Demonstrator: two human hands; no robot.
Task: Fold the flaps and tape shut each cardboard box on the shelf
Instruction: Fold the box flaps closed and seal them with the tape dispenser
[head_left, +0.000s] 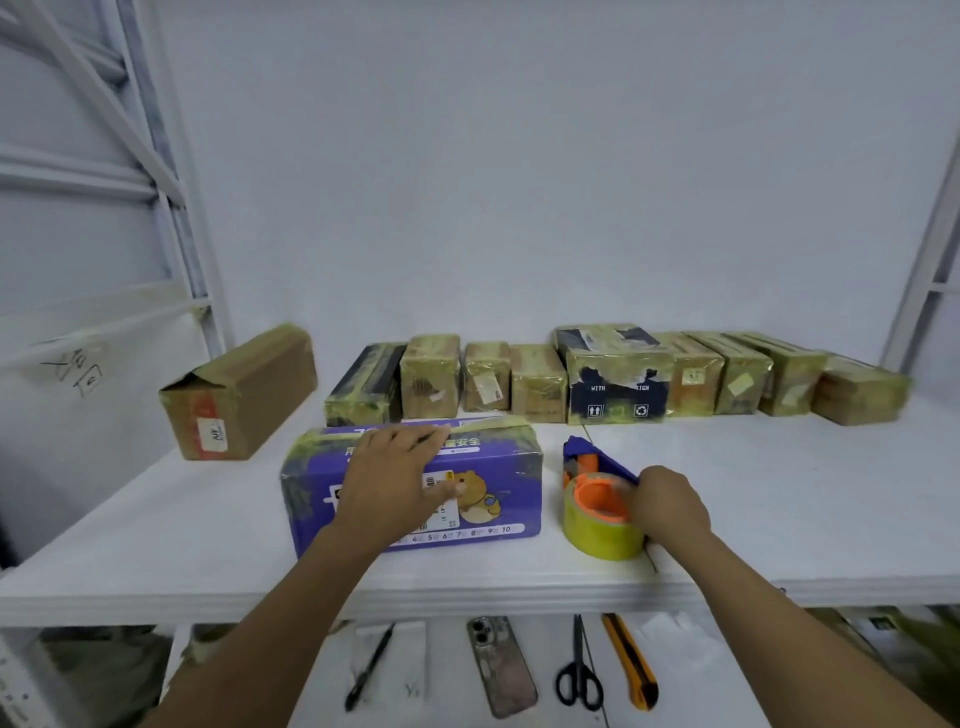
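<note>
White shelf (779, 493): purple box (509, 483) front centre, top closed. Tape dispenser (597, 499) on shelf just right of box. Left hand (395, 478) flat on box, fingers straight, spread. Right hand (670, 501) curled round dispenser's near side.

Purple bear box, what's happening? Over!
Left hand flat on purple box, flaps down. Right hand grips tape dispenser beside it. Taped boxes in row behind.

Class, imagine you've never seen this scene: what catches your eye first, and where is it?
A purple cardboard box with a cartoon bear sits front-centre on the white shelf, the left hand resting on it. Right of it, the right hand grips a yellow tape roll on a blue dispenser.
</note>
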